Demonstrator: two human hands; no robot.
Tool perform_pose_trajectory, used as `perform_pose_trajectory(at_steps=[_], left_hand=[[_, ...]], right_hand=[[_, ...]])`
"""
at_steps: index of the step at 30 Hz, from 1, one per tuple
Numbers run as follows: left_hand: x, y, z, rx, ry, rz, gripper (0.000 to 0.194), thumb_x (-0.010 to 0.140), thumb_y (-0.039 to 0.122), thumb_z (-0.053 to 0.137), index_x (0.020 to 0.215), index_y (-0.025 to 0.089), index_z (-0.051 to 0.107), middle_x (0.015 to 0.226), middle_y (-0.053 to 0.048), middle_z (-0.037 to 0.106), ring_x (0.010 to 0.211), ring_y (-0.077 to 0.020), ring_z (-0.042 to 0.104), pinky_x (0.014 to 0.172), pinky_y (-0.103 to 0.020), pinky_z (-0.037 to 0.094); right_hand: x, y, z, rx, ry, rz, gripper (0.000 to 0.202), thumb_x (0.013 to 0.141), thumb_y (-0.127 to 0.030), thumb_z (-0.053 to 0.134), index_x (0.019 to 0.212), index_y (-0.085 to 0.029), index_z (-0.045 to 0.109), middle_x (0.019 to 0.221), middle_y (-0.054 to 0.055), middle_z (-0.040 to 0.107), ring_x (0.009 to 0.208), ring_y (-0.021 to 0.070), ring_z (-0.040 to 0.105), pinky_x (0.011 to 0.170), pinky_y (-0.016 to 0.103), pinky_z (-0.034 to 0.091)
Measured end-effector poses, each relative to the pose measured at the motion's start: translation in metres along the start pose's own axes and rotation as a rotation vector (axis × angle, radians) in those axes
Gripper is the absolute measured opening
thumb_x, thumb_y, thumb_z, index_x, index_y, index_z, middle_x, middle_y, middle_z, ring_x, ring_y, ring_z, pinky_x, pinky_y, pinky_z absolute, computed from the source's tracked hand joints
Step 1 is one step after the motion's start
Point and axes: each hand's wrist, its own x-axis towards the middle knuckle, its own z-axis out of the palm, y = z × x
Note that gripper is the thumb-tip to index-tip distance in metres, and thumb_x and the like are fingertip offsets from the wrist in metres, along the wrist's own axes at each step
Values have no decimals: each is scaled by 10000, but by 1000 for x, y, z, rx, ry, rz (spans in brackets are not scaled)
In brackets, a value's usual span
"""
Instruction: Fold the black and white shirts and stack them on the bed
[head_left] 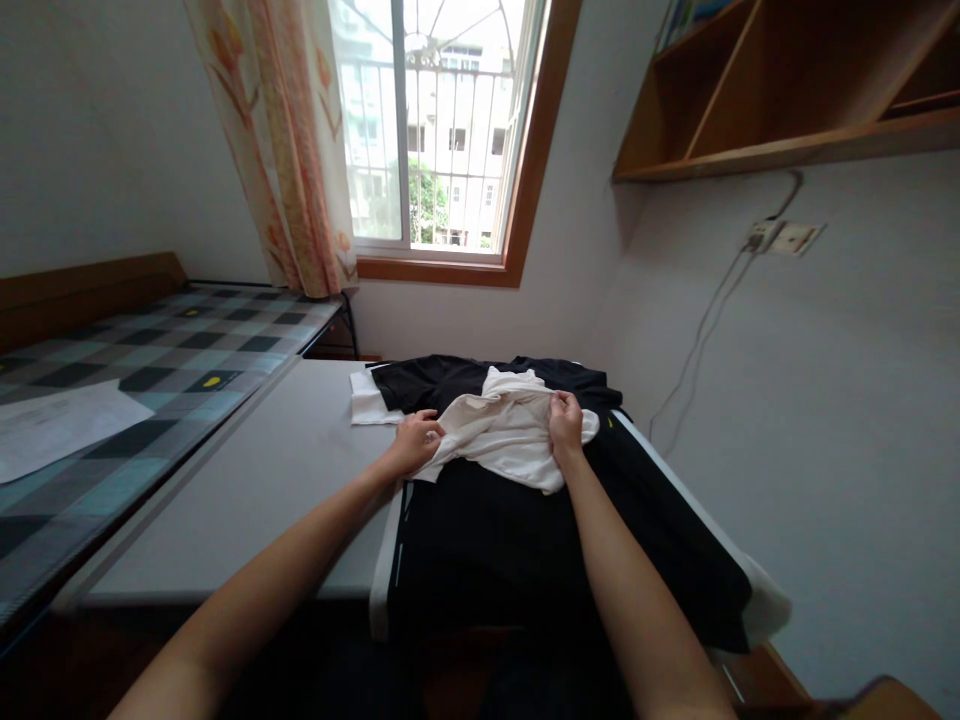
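Note:
A crumpled white garment (506, 440), thin and soft, lies bunched between my hands. My left hand (417, 441) has its fingers closed on the garment's left edge. On the other side my right hand (565, 420) pinches the fabric near its right end, thumb uppermost. The folds hide the garment's exact shape. Beneath it a black garment (487, 545) is spread flat over the tabletop, hanging past the front edge. A black sleeve (431, 385) with a white piece (371, 398) at its end stretches to the left behind my left hand.
To the left are a grey-white tabletop (300, 470) and a bed with a checked cover (225, 325), holding a paper sheet (67, 425). A wall and hanging cables (701, 325) bound the right side. A wooden shelf (787, 90) overhangs there. The window (450, 130) is ahead.

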Motion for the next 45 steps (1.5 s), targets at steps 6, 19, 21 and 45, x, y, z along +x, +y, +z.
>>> perform_pose_trajectory(at_steps=[6, 19, 21, 45], left_hand=[[-2, 12, -5, -197, -15, 114, 364, 680, 54, 561, 954, 205, 748, 1101, -83, 711, 1059, -245, 632, 988, -420, 434], [5, 25, -35, -415, 155, 24, 196, 738, 356, 682, 800, 175, 639, 652, 42, 543, 605, -114, 460, 571, -224, 370], [9, 24, -40, -476, 293, -47, 281, 809, 440, 608, 719, 174, 608, 631, 33, 529, 612, -119, 461, 582, -228, 379], [27, -22, -39, -654, 706, -271, 286, 846, 440, 477, 890, 188, 606, 878, -37, 656, 863, -181, 610, 819, -280, 482]], right_hand=[[-8, -3, 2, -30, -144, -50, 381, 723, -559, 558, 869, -207, 565, 607, -48, 475, 559, 138, 417, 545, 263, 342], [9, -3, -9, 359, 29, 25, 335, 723, -522, 578, 887, -238, 510, 756, -48, 559, 659, 125, 537, 627, 249, 443], [15, 0, -9, 412, 124, -11, 302, 743, -517, 518, 869, -246, 478, 788, -43, 557, 715, 130, 560, 684, 263, 457], [-11, -16, -13, -636, -96, -330, 348, 842, -498, 488, 674, -231, 635, 603, 35, 588, 618, 206, 541, 607, 288, 351]])
